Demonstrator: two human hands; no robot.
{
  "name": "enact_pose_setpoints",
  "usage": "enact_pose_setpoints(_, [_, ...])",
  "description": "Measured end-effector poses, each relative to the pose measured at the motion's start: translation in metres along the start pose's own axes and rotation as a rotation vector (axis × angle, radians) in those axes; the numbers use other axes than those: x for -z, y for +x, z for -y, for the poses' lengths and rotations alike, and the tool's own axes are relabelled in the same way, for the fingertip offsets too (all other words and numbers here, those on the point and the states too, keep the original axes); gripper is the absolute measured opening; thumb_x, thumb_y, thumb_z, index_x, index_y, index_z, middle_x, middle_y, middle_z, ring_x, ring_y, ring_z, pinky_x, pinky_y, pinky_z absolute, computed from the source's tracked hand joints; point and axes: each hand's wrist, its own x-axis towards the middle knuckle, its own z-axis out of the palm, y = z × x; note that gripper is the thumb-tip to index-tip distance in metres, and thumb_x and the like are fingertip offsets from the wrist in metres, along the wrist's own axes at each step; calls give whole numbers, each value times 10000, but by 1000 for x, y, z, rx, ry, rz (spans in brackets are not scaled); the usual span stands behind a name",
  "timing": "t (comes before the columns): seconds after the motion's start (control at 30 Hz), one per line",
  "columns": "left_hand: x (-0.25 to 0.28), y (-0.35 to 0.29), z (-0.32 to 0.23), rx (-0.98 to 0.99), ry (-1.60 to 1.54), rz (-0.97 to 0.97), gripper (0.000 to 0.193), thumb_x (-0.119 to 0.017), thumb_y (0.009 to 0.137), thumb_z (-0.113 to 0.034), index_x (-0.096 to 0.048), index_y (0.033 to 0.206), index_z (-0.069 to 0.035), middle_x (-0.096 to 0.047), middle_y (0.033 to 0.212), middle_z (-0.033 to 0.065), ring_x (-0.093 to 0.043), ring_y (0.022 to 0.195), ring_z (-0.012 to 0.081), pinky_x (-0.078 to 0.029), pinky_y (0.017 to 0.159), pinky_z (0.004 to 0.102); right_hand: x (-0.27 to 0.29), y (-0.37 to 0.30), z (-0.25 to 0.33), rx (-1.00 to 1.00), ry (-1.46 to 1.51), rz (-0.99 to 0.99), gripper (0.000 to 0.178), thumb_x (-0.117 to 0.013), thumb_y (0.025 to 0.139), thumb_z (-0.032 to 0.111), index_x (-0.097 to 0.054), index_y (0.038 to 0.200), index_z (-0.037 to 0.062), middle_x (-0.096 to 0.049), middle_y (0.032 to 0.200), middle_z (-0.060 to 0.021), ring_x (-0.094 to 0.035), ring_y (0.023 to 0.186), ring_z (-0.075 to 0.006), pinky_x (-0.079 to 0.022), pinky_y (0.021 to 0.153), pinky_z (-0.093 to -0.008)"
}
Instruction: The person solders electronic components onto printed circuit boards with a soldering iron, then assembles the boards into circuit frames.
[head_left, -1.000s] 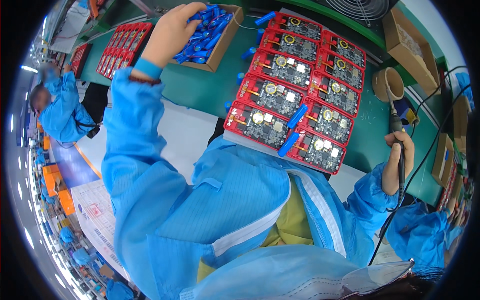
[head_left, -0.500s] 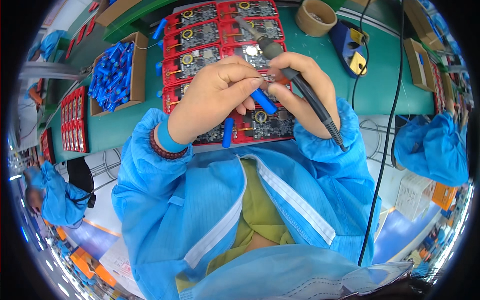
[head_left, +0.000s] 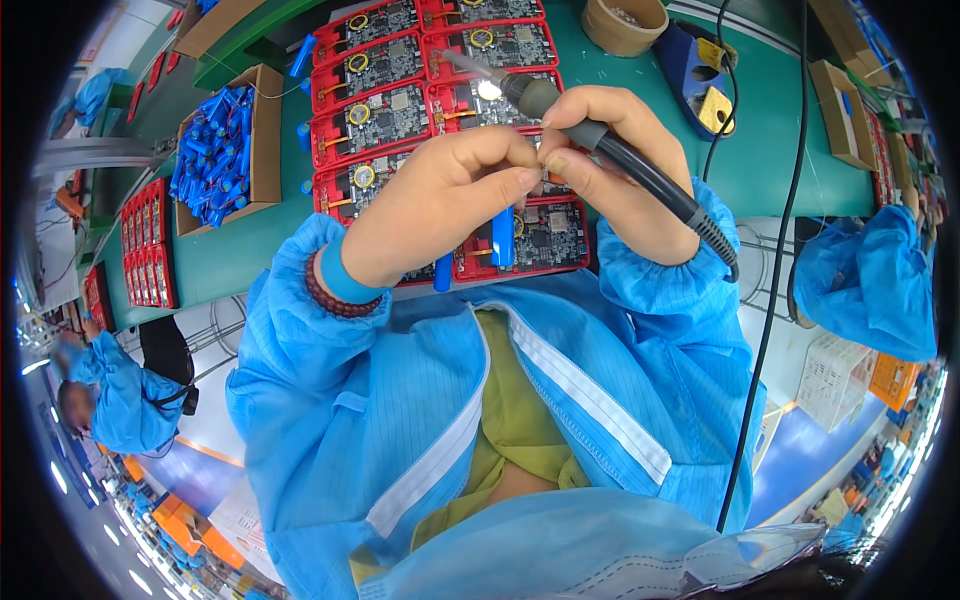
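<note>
My right hand (head_left: 630,165) is closed round a soldering iron (head_left: 645,170), whose metal tip points up and left over red-framed circuit boards (head_left: 480,95). The thumb and index finger of that hand pinch together, almost meeting my left fingertips. My left hand (head_left: 450,195) is closed in a pinch, with a blue cylindrical battery (head_left: 503,237) hanging below its fingers. The grip on the battery's upper end is hidden behind the fingers. Another blue battery (head_left: 443,270) is beside it, at the near edge of the boards.
On the left, a cardboard box (head_left: 265,140) holds many blue batteries. A blue iron stand with yellow sponge (head_left: 715,108) and a round tan pot (head_left: 625,25) are at the back right. The iron's black cord (head_left: 770,300) runs down the right side. Co-workers in blue sit at both sides.
The battery under my left hand has swung from slanted to upright. My right hand and the iron have shifted slightly right, with the iron lying flatter. The thin wire seen between my fingertips is now hidden.
</note>
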Motion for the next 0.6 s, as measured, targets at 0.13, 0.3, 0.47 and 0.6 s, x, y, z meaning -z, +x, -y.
enact_pose_setpoints(0.13, [-7,3,6,-111,198,-111,106,-539,873,-100,-563,889,2,-555,739,81,-523,690,151,-425,626,284,-3,3,-3,14,-26,-52,265,-609,790,-29,-572,1042,45,-600,850,-64,-611,781,-153,-487,672,-263])
enact_pose_setpoints(0.3, [-9,2,5,-181,300,-256,56,-527,846,-47,-534,847,9,-546,744,126,-540,679,232,-433,618,328,-5,8,-9,402,-466,-30,339,-650,701,-23,-587,1025,57,-608,825,-128,-601,748,-330,-493,647,-357])
enact_pose_setpoints(0.47, [-10,-2,5,-263,443,-288,44,-528,845,-42,-539,853,0,-554,767,137,-552,711,276,-436,624,353,-6,5,-13,398,-509,18,366,-628,665,-11,-589,1020,71,-595,843,-130,-593,749,-318,-482,640,-366])
enact_pose_setpoints(0.6, [4,-6,3,-286,596,-441,42,-538,851,-50,-536,842,-9,-538,743,128,-544,686,260,-429,609,351,14,-1,-14,300,-635,14,363,-617,671,-28,-584,1023,53,-583,848,-132,-587,761,-314,-480,666,-353])
